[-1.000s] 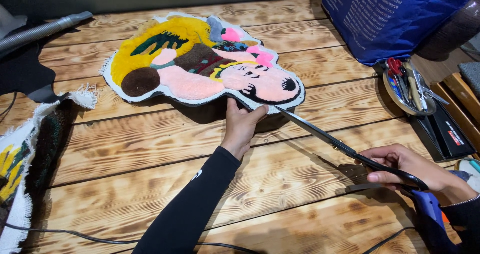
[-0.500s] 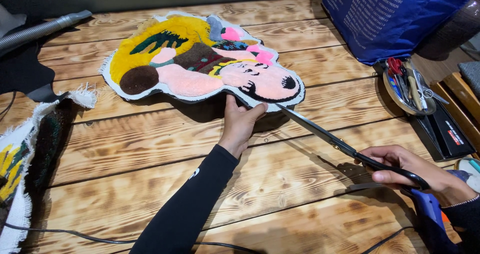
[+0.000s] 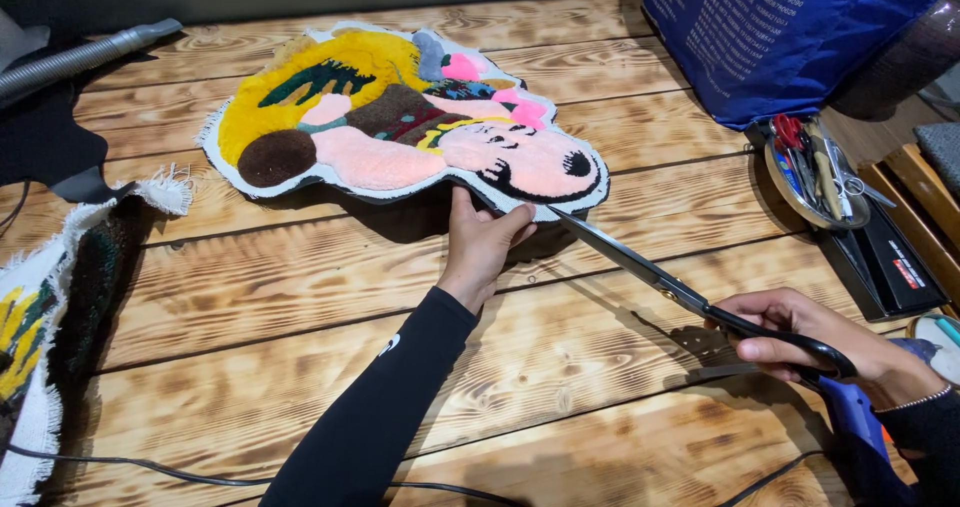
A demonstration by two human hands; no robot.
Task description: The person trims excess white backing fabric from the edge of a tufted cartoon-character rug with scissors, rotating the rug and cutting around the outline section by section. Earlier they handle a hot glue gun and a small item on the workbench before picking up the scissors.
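- Head view is showing us the wooden table [image 3: 300, 297], scorched-grain planks running left to right, with everything else lying on it.
- We are looking at the tufted rug piece [image 3: 400, 117] lying flat on the far middle of the table, its long axis running from far left to near right, the pink snout end pointing right. We are judging it soft, floppy and fairly light, with a white backing fringe that frays; the near edge looks like the best place to hold, pinched close to the cut.
- Our left hand [image 3: 480, 242] is gripping that near edge, thumb on top and fingers tucked under, lifting it slightly.
- Our right hand [image 3: 810, 342] is clenching the black handles of the long scissors [image 3: 660, 277], whose blades are pointing up-left, tips meeting the rug's border just beside the left hand.
- A blue bag [image 3: 780, 37] is sitting at far right, a round tray of tools [image 3: 815, 172] near it.
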